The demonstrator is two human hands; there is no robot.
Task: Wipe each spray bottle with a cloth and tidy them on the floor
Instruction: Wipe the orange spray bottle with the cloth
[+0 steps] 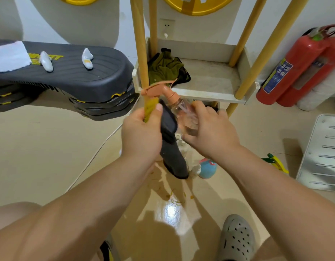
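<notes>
Both hands up in front of the low shelf (210, 85), above the floor.

Right hand (210, 129) - fingers curled tight round the clear body of the spray bottle (183, 113), thumb side toward the camera. The bottle is tilted, its orange trigger head (159, 89) pointing up and left, and it is held in the air, not on the floor.

Left hand (142, 132) - closed in a fist round the cloth (172, 155), thumb pressed flat on top. The cloth is dark grey with a yellow face showing above the fist. Its folded part lies against the bottle's left side and the rest hangs down below the hand.

On the floor below the hands: 1 blue bottle (208, 168) and, well to the right, 1 green-and-yellow spray bottle (276, 162) lying down. More clear shapes behind the hanging cloth are too hidden to tell.

A green rag (166, 66) sits crumpled on the shelf. 2 red fire extinguishers (304, 68) stand at the right wall, a stack of black step boards (68, 72) is on the left, and a grey clog (236, 240) shows at the bottom.
</notes>
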